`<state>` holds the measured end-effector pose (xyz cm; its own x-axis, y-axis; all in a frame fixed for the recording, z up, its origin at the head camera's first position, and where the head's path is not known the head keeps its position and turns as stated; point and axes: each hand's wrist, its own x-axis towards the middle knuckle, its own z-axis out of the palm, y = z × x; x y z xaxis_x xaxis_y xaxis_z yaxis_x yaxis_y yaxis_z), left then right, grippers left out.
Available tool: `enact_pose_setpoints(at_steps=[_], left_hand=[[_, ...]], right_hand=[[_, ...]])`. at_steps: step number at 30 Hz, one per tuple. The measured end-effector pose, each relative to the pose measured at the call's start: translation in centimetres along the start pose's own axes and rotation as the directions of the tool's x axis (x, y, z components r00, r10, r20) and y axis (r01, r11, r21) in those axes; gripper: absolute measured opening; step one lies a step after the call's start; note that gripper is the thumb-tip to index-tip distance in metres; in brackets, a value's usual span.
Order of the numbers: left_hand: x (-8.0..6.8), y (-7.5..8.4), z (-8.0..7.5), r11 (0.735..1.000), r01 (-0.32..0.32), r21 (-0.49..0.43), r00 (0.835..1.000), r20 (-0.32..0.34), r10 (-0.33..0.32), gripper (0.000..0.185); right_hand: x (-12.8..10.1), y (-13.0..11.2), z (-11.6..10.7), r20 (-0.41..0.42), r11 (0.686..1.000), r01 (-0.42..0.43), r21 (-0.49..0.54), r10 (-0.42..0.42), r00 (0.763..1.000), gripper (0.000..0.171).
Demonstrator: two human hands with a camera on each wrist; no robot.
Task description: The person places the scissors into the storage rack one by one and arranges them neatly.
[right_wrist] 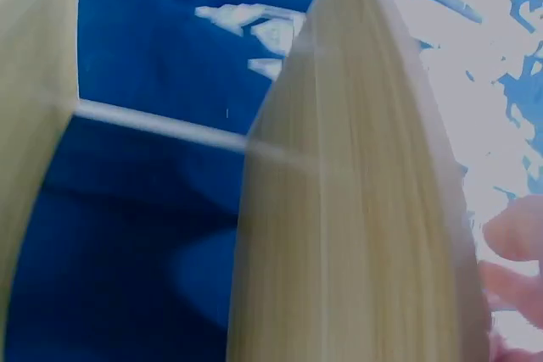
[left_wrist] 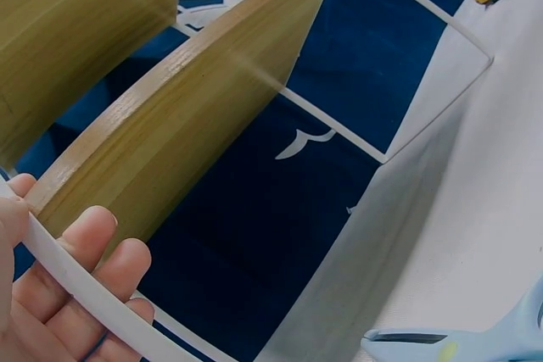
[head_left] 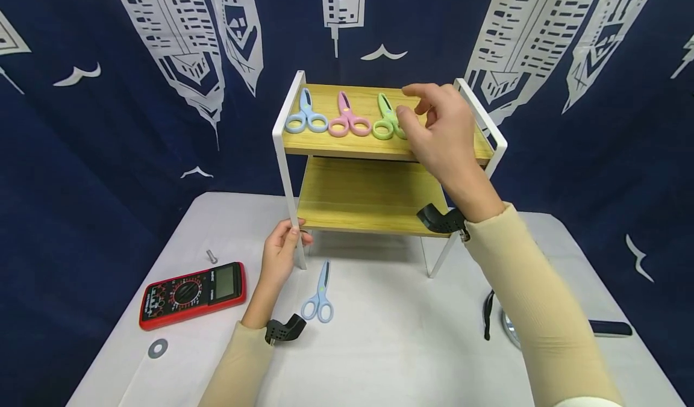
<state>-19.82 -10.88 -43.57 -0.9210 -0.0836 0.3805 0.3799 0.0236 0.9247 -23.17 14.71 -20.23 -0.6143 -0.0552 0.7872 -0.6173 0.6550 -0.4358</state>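
Three pairs of scissors lay in a row on the top board of the rack (head_left: 347,145): blue scissors (head_left: 305,117), pink scissors (head_left: 346,118), green scissors (head_left: 387,120), handles toward us, blades pointing back. We read the even spacing as deliberate sorting.

Far left on the table (head_left: 390,347) sat a red meter (head_left: 192,294), a washer (head_left: 158,348) in front of it and a small bolt (head_left: 211,256) behind it, all well apart from the rack.

Our left hand (head_left: 282,256) gripped the rack's white front left leg (head_left: 295,238), fingers curled round it; we judged this was to steady the rack. The left wrist view showed the same fingers (left_wrist: 93,269) wrapped on the white bar.

A second blue pair (head_left: 321,295) lay flat on the table just in front of the rack, near that hand, untouched.

Our right hand (head_left: 436,130) hovered over the top board just right of the green scissors, fingers loose and holding nothing, thumb close to the green handles. Contact we could not tell.

Far right, a dark-handled tool (head_left: 609,329) lay partly hidden behind the sleeve.
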Motion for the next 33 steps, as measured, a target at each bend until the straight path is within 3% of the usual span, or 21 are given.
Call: enact_pose_setpoints(at_steps=[2, 5, 7, 10, 13, 16, 19, 21, 23, 27, 33], left_hand=[[0.0, 0.0, -0.1, 1.000, -0.003, 0.000, 1.000, 0.001, 0.003, 0.024], [0.0, 0.0, -0.1, 1.000, -0.015, 0.005, 1.000, 0.005, 0.015, 0.024], [0.0, 0.0, -0.1, 1.000, -0.020, 0.009, 1.000, 0.004, 0.019, 0.024], [0.0, 0.1, 0.0, 1.000, -0.018, 0.015, 1.000, 0.005, 0.018, 0.024], [0.0, 0.1, 0.0, 1.000, -0.010, 0.021, 1.000, 0.006, 0.010, 0.025], [-0.1, 0.0, 0.0, 1.000, -0.003, 0.028, 1.000, 0.000, 0.003, 0.025], [-0.2, 0.0, 0.1, 1.000, -0.002, 0.029, 1.000, -0.001, 0.002, 0.025], [-0.3, 0.0, 0.1, 1.000, 0.000, 0.027, 1.000, 0.000, 0.000, 0.025], [-0.3, -0.1, 0.1, 1.000, 0.001, 0.022, 1.000, 0.002, -0.002, 0.025], [-0.3, -0.1, 0.1, 1.000, 0.006, 0.016, 1.000, 0.004, -0.006, 0.025], [-0.1, -0.1, 0.0, 1.000, -0.004, 0.012, 1.000, 0.004, 0.004, 0.025]], right_hand=[[-1.7, -0.2, 0.4, -0.145, 0.984, 0.140, 0.113, -0.123, 0.982, 0.022], [-4.8, -1.0, 1.1, -0.233, 0.930, 0.290, 0.225, -0.237, 0.943, 0.015], [-6.9, -1.3, 1.7, -0.209, 0.900, 0.340, 0.272, -0.290, 0.934, 0.013], [-10.5, -1.2, 3.2, -0.106, 0.877, 0.362, 0.316, -0.347, 0.932, 0.011], [-14.4, -0.7, 5.4, 0.050, 0.892, 0.291, 0.345, -0.327, 0.944, 0.011], [-18.2, -0.3, 7.7, 0.270, 0.941, 0.114, 0.318, -0.206, 0.941, 0.015], [-21.2, 0.2, 9.7, 0.470, 0.969, -0.068, 0.239, -0.054, 0.881, 0.018], [-22.6, 0.4, 10.7, 0.550, 0.969, -0.156, 0.193, 0.025, 0.835, 0.019], [-23.5, 0.7, 11.5, 0.587, 0.962, -0.216, 0.167, 0.079, 0.806, 0.019], [-24.4, 0.9, 12.3, 0.604, 0.945, -0.295, 0.139, 0.155, 0.782, 0.019], [-25.2, 1.6, 12.9, 0.653, 0.936, -0.333, 0.110, 0.184, 0.734, 0.018]])
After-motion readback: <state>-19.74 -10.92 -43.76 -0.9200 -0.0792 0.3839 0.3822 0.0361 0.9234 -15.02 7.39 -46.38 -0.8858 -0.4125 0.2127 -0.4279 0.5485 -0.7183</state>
